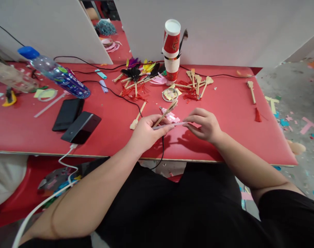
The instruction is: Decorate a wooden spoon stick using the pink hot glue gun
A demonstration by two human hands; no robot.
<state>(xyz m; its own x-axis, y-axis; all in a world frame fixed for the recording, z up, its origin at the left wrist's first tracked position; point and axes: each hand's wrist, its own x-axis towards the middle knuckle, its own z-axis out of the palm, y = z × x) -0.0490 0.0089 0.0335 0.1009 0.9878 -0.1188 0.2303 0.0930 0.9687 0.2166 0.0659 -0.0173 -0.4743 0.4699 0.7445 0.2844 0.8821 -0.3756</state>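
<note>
My left hand (146, 132) is closed around a wooden stick (165, 113) that slants up to the right, and its thumb and fingers also pinch one end of a thin pale strip (169, 126). My right hand (204, 124) pinches the other end of that strip just above the red table (231, 137). A small pink piece (172, 117) lies on the table right behind the strip, between both hands.
Behind the hands lie a small round tin (169, 94), several wooden sticks (198, 84), feathers (136, 72), red tassels (257, 115) and stacked paper cups (171, 48). To the left are a water bottle (56, 74), a phone (68, 113), a power bank (81, 127) and cables.
</note>
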